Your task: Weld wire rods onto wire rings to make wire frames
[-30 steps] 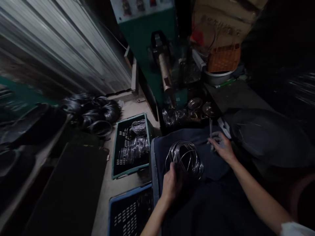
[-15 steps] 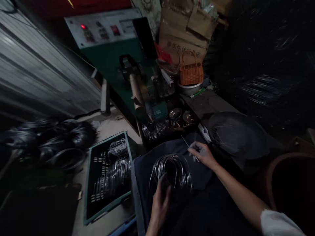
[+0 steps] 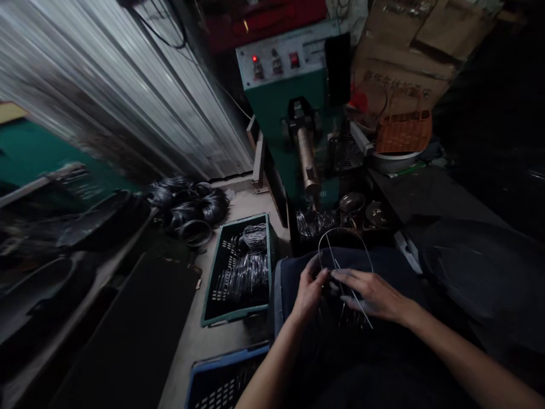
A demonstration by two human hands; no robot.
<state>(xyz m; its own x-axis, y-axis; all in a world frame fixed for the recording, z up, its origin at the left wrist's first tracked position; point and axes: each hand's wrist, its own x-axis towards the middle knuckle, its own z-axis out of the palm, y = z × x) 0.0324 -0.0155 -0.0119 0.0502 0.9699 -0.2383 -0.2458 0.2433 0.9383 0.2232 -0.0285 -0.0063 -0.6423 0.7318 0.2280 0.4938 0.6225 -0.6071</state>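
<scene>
Head view: right of the crate, the left hand pinches a wire loop; beside it, the right hand has a rod across its fingers, whether gripped I cannot tell; beyond the crate stands a machine

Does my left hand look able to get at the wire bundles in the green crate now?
Probably yes: the green crate is open-topped, left of the left hand, and nothing seems to cover the wire bundles. That hand appears to hold a wire hoop, though.
</scene>
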